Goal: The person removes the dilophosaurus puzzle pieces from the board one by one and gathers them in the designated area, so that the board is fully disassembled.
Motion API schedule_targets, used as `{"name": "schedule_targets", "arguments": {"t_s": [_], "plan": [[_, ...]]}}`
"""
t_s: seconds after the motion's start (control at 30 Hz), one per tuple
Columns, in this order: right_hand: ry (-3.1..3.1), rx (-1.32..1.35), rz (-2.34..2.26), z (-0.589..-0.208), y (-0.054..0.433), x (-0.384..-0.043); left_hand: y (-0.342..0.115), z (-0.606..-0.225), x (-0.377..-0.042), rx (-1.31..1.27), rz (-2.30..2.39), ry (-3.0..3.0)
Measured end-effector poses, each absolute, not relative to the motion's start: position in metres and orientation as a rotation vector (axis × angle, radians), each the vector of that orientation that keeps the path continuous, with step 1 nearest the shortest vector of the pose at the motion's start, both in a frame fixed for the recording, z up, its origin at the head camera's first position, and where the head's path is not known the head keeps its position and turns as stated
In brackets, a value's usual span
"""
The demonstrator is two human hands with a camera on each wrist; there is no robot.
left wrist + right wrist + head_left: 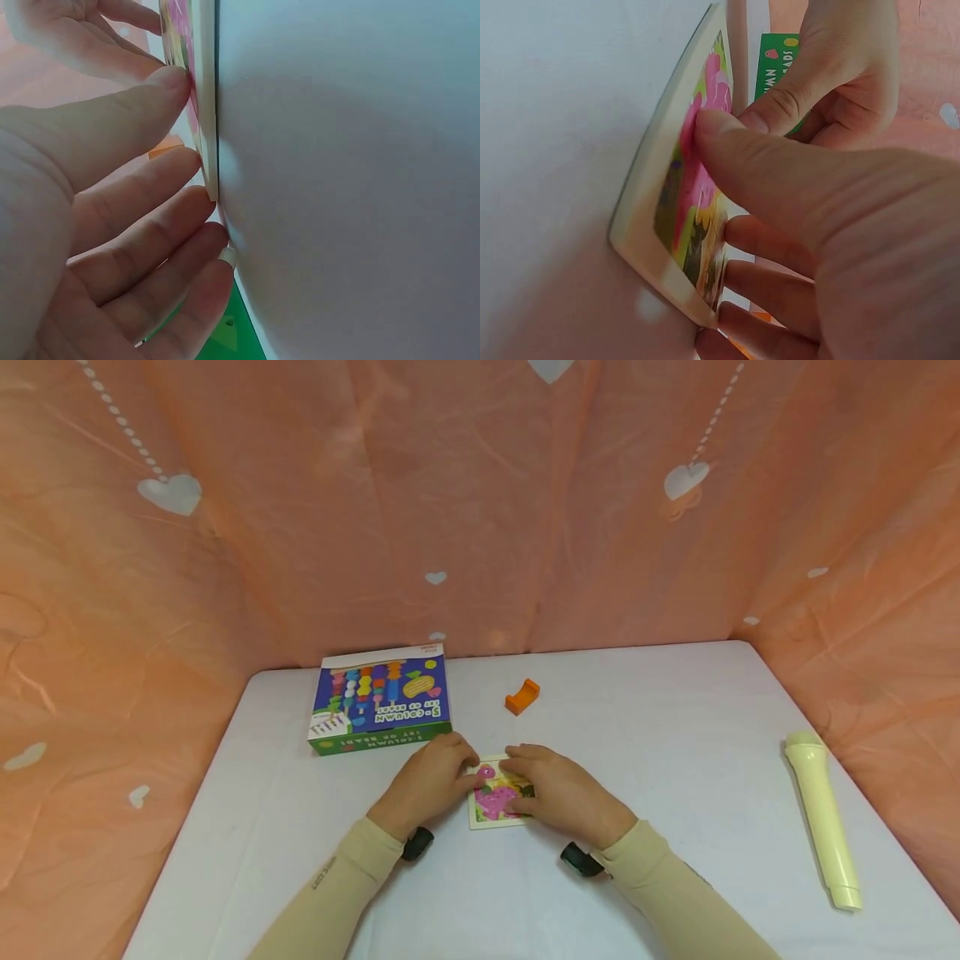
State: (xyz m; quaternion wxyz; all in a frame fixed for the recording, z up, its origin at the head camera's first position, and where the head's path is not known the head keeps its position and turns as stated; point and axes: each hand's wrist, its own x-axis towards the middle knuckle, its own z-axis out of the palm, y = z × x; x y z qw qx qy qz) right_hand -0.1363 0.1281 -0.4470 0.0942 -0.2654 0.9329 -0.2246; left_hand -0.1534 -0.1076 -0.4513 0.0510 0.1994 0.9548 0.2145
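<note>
A small square picture board lies on the white table, with a pink dinosaur inside a cream border. My left hand is at its left side. In the left wrist view the thumb rests on the picture, while fingertips touch the far-left corner and reach past it. From the other side, my right hand covers the right part of the board. Its thumb presses on the pink dinosaur, and its fingertips touch the picture near the far edge.
Behind the left hand lies a blue and green bead-set box. A curved orange block sits beyond the board. Far to the right is a pale yellow tube. An orange curtain with white hearts hangs around the table.
</note>
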Motion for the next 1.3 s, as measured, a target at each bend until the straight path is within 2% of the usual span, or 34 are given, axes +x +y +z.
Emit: {"name": "schedule_targets", "arguments": {"t_s": [1.3], "plan": [[2.746, -0.738, -0.675, -0.4449, 0.1263, -0.1382, -0.1028, -0.4517, -0.151, 0.487, 0.847, 2.833]]}}
